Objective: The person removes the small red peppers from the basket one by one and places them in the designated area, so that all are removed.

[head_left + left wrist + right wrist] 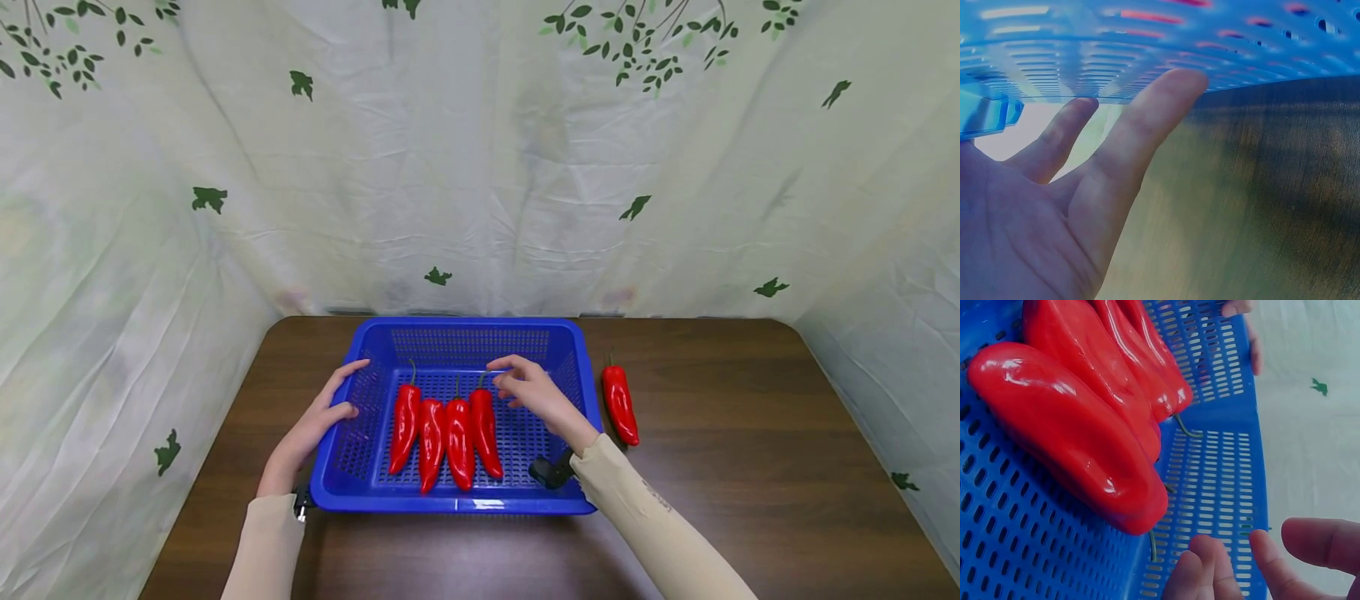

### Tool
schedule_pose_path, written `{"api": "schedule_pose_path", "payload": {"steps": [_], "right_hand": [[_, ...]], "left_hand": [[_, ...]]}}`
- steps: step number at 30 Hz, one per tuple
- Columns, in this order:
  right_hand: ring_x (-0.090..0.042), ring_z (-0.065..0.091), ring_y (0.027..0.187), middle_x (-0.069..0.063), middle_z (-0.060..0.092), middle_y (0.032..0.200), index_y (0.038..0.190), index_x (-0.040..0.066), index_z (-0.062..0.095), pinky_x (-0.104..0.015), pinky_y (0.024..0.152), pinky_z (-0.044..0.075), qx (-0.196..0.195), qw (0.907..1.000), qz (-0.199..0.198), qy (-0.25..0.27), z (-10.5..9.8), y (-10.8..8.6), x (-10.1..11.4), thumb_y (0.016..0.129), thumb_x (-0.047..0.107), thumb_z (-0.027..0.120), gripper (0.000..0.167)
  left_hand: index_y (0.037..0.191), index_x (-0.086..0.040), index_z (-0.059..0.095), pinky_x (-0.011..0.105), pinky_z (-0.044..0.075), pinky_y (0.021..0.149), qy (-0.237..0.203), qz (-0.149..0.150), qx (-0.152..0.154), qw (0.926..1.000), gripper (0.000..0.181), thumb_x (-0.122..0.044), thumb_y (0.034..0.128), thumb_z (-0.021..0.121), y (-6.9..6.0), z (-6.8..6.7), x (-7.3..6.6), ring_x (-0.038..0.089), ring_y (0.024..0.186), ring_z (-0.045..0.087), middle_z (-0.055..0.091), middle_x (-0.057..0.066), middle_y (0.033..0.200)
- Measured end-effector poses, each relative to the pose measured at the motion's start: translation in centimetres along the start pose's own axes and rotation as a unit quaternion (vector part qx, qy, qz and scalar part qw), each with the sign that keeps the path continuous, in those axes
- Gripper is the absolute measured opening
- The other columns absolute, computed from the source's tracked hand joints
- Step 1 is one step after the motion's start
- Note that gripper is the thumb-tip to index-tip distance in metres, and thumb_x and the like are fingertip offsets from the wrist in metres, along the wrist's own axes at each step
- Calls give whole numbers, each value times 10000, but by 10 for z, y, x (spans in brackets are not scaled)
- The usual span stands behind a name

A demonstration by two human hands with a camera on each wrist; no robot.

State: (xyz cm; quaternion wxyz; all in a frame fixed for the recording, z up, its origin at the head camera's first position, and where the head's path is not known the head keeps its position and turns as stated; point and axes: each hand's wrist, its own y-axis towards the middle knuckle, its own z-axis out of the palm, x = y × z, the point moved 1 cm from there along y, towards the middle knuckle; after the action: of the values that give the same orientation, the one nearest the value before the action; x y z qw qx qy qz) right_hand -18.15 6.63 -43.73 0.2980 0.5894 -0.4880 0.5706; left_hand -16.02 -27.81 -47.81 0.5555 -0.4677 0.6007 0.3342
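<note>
Several glossy red peppers (406, 427) lie side by side in a blue plastic basket (465, 505), their stems toward the far wall. At the basket's left rim my left hand (318, 421) holds on, with finger and thumb tips showing inside the edge. Its palm and two digits (1085, 206) appear against the slotted wall in the left wrist view. My right hand (536, 392) hovers over the basket beside the rightmost pepper (1079, 437), near its stem. In the right wrist view its fingers (1210, 562) and thumb are apart, with nothing between them.
Another red pepper (620, 404) lies on the brown wooden table (750, 433), just right of the basket. Pale fabric (480, 183) with leaf prints hangs behind and along both sides. A black wrist device (551, 472) hangs over the basket's near right part.
</note>
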Motion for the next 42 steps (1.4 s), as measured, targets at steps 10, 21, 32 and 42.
{"api": "schedule_pose_path", "payload": {"steps": [10,21,32,42], "right_hand": [[-403,570,1047,-231,570,1175,1281,-11,529,-502,860,485,222,9989,328,-254,4,9,0,925,66,487,366],[-388,580,1032,-191,588,1122,1278,-10,530,-496,835,499,345,9977,520,-265,7,15,-1,926,64,504,360],[-382,532,1064,-139,575,1136,1274,2,549,-545,863,471,714,9921,986,-295,8,22,-5,896,64,552,383],[-299,553,971,-116,569,1127,1272,36,572,-561,811,487,889,9882,1166,-438,17,22,-10,882,47,563,390]], "left_hand": [[1500,-244,228,454,482,833,88,-23,-56,9999,642,-101,916,453,0,0,0,479,1222,324,100,173,1529],[1499,-245,229,469,496,819,64,-63,-73,9999,651,-91,907,449,-1,0,0,488,1205,337,102,179,1526],[1502,-255,227,468,484,833,132,-59,-72,9999,648,-105,914,453,-1,1,0,480,1226,324,99,163,1532],[1501,-253,227,503,487,838,151,-72,-107,9998,655,-108,905,458,-1,0,1,489,1232,316,94,170,1531]]}}
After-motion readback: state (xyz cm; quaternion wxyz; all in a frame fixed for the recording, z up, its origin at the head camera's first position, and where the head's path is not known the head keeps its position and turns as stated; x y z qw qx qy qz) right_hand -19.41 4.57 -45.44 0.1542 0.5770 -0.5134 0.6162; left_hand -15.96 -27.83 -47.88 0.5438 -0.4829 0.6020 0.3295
